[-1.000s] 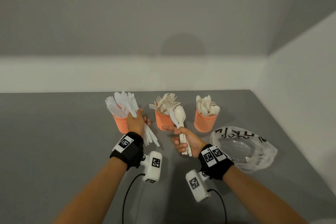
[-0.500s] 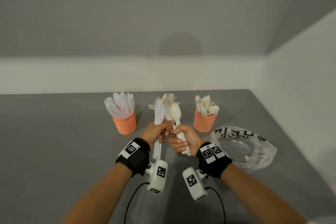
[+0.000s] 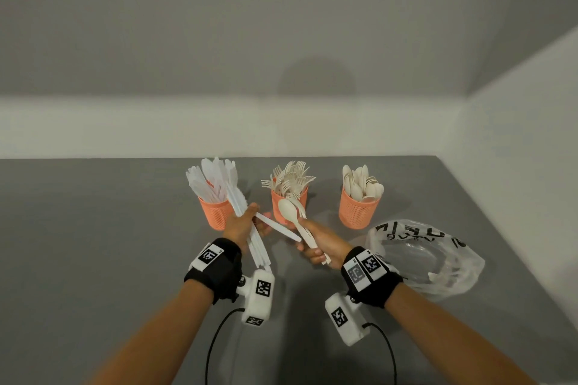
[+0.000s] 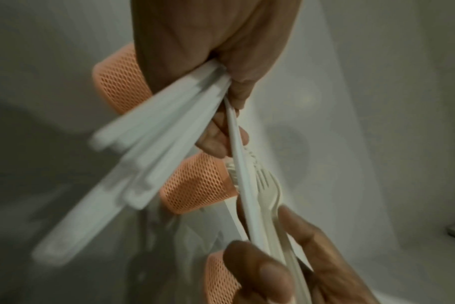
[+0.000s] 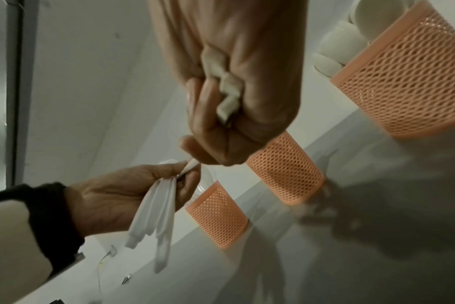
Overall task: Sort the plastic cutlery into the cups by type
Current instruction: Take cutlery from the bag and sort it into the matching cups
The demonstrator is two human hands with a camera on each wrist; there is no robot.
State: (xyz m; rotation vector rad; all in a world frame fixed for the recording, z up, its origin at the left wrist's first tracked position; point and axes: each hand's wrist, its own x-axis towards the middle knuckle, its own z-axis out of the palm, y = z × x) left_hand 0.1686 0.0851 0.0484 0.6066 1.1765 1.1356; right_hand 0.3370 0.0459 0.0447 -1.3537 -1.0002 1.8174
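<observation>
Three orange mesh cups stand in a row: the knife cup [image 3: 215, 216], the fork cup [image 3: 281, 208] and the spoon cup [image 3: 359, 212]. My left hand [image 3: 242, 223] grips a bundle of white knives [image 3: 233, 194] that leans up over the knife cup. One more knife [image 3: 276, 226] sticks out from its fingers towards my right hand [image 3: 317, 245]. The right hand grips a cream spoon [image 3: 289, 211] together with forks [image 4: 268, 185]. In the right wrist view the handle ends [image 5: 229, 98] show inside the right fist, with the left hand [image 5: 133, 189] and its knives [image 5: 159, 216] below.
A crumpled clear plastic bag [image 3: 422, 256] with black print lies on the grey table [image 3: 93, 244] right of my right hand. White walls close the table at the back and on the right. Cables run from the wrist cameras towards me.
The left hand has swung left from beside the right hand, its knife bundle now leaning over the knife cup. A single knife now spans the gap between the hands.
</observation>
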